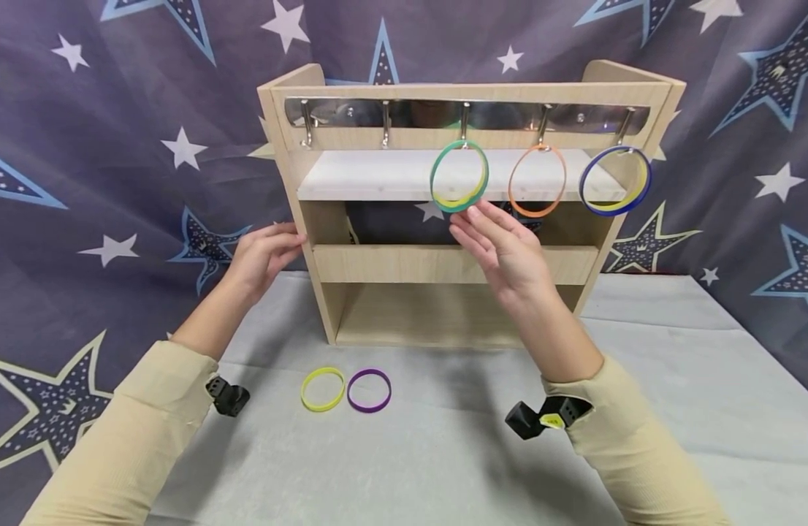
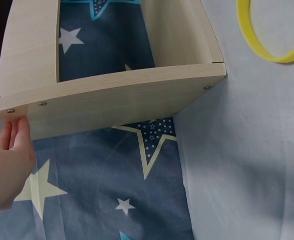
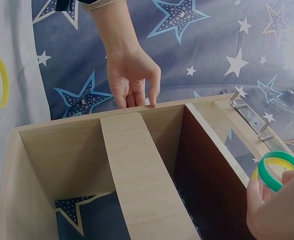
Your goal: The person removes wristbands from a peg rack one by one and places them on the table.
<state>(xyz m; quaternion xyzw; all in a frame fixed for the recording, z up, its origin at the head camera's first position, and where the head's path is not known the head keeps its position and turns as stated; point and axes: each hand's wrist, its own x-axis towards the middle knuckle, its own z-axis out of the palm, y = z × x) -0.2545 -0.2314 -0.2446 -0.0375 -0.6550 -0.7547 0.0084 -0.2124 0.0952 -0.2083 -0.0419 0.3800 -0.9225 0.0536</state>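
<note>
Your right hand (image 1: pixel 509 256) has its fingers mostly straight, touching the lower edge of the green ring (image 1: pixel 448 208), which hangs with an inner yellow ring (image 1: pixel 467 198) from the middle hook (image 1: pixel 465 120) of the wooden rack (image 1: pixel 404 263); your left hand (image 1: pixel 262 256) rests with extended fingers on the rack's left side panel (image 1: pixel 320 292). Farther right hang an orange ring (image 1: pixel 529 212) and a blue ring (image 1: pixel 608 212); a loose yellow ring (image 1: pixel 322 408) and a purple ring (image 1: pixel 370 409) lie side by side on grey cloth (image 1: pixel 443 453). Your left wrist view shows your left fingertips against the panel's outer face. Your right wrist view shows your right fingers at the green ring, their tips partly hidden.
</note>
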